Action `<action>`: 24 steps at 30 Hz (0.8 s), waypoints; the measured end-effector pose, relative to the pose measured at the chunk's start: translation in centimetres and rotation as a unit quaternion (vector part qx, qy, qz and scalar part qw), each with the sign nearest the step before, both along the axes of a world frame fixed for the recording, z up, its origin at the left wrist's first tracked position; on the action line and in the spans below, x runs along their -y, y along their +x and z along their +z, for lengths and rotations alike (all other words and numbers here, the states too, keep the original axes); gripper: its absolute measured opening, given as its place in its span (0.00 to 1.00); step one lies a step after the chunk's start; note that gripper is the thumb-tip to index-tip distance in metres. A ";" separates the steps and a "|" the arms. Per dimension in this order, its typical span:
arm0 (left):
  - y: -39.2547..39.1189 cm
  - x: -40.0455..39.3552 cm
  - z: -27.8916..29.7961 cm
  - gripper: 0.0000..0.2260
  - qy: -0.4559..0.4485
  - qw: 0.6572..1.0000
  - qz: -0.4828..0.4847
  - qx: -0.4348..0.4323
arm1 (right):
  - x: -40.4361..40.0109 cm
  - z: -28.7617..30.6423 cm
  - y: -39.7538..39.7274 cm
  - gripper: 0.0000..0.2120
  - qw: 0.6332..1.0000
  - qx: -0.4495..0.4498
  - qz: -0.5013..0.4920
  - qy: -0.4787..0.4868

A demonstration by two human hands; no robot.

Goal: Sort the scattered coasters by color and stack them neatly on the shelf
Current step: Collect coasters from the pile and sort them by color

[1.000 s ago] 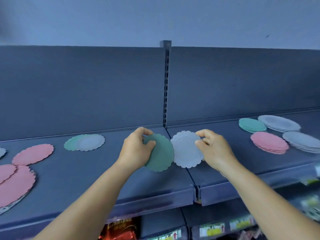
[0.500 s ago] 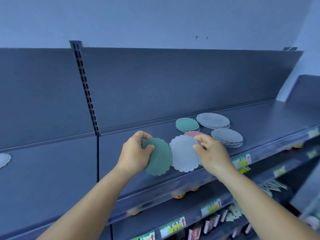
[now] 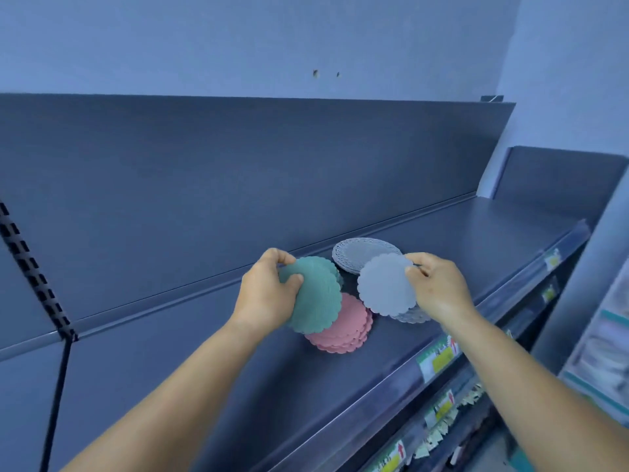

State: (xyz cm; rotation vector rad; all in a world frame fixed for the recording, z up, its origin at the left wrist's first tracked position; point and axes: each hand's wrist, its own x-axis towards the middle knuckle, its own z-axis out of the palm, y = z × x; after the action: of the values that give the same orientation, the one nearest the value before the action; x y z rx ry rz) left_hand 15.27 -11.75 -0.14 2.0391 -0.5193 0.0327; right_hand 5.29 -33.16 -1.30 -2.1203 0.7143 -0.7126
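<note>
Fingers (image 3: 284, 258) of the left hand (image 3: 267, 294) pinch a green coaster (image 3: 318, 301) at its nine o'clock edge, thumb on the face and the rest curled behind, so the scalloped disc tilts up toward the camera; fingers (image 3: 413, 258) of the right hand (image 3: 439, 289) grip a grey coaster (image 3: 386, 284) at its two o'clock edge in the same way. Both coasters are held above the dark shelf (image 3: 442, 240), side by side and just apart. Under the green coaster, at its five o'clock, a pink stack (image 3: 343, 330) of coasters lies flat on the shelf. At twelve o'clock from the grey coaster rests a grey stack (image 3: 360, 250), near the shelf's back wall (image 3: 238, 172); a second grey stack (image 3: 412, 316) peeks out from beneath the held grey coaster at its five o'clock. A sliver of another green pile shows behind the held green coaster, mostly hidden. Price labels (image 3: 439, 357) sit along the shelf's front edge
</note>
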 end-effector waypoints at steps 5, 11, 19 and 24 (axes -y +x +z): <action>2.6 3.1 -0.3 0.04 0.007 1.000 -0.022 0.013 | 3.0 -1.0 1.8 0.14 0.998 -0.046 -0.028 -0.020; 4.5 5.0 -0.8 0.04 0.015 1.000 -0.014 0.009 | 5.5 -2.7 2.9 0.09 0.977 -0.184 -0.006 -0.110; 5.9 7.1 -0.6 0.05 -0.016 0.999 0.044 -0.026 | 2.2 1.1 6.5 0.21 0.961 -0.150 0.227 -0.051; 6.7 7.5 -0.3 0.07 -0.027 0.993 0.103 -0.041 | 1.6 1.0 11.1 0.19 0.962 -0.104 0.251 0.012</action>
State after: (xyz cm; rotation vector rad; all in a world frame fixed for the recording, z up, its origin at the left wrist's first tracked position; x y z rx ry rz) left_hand 21.96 -19.23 -0.39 2.0243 -0.2525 0.0865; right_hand 16.38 -34.79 -0.29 -2.2437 0.2610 -0.2062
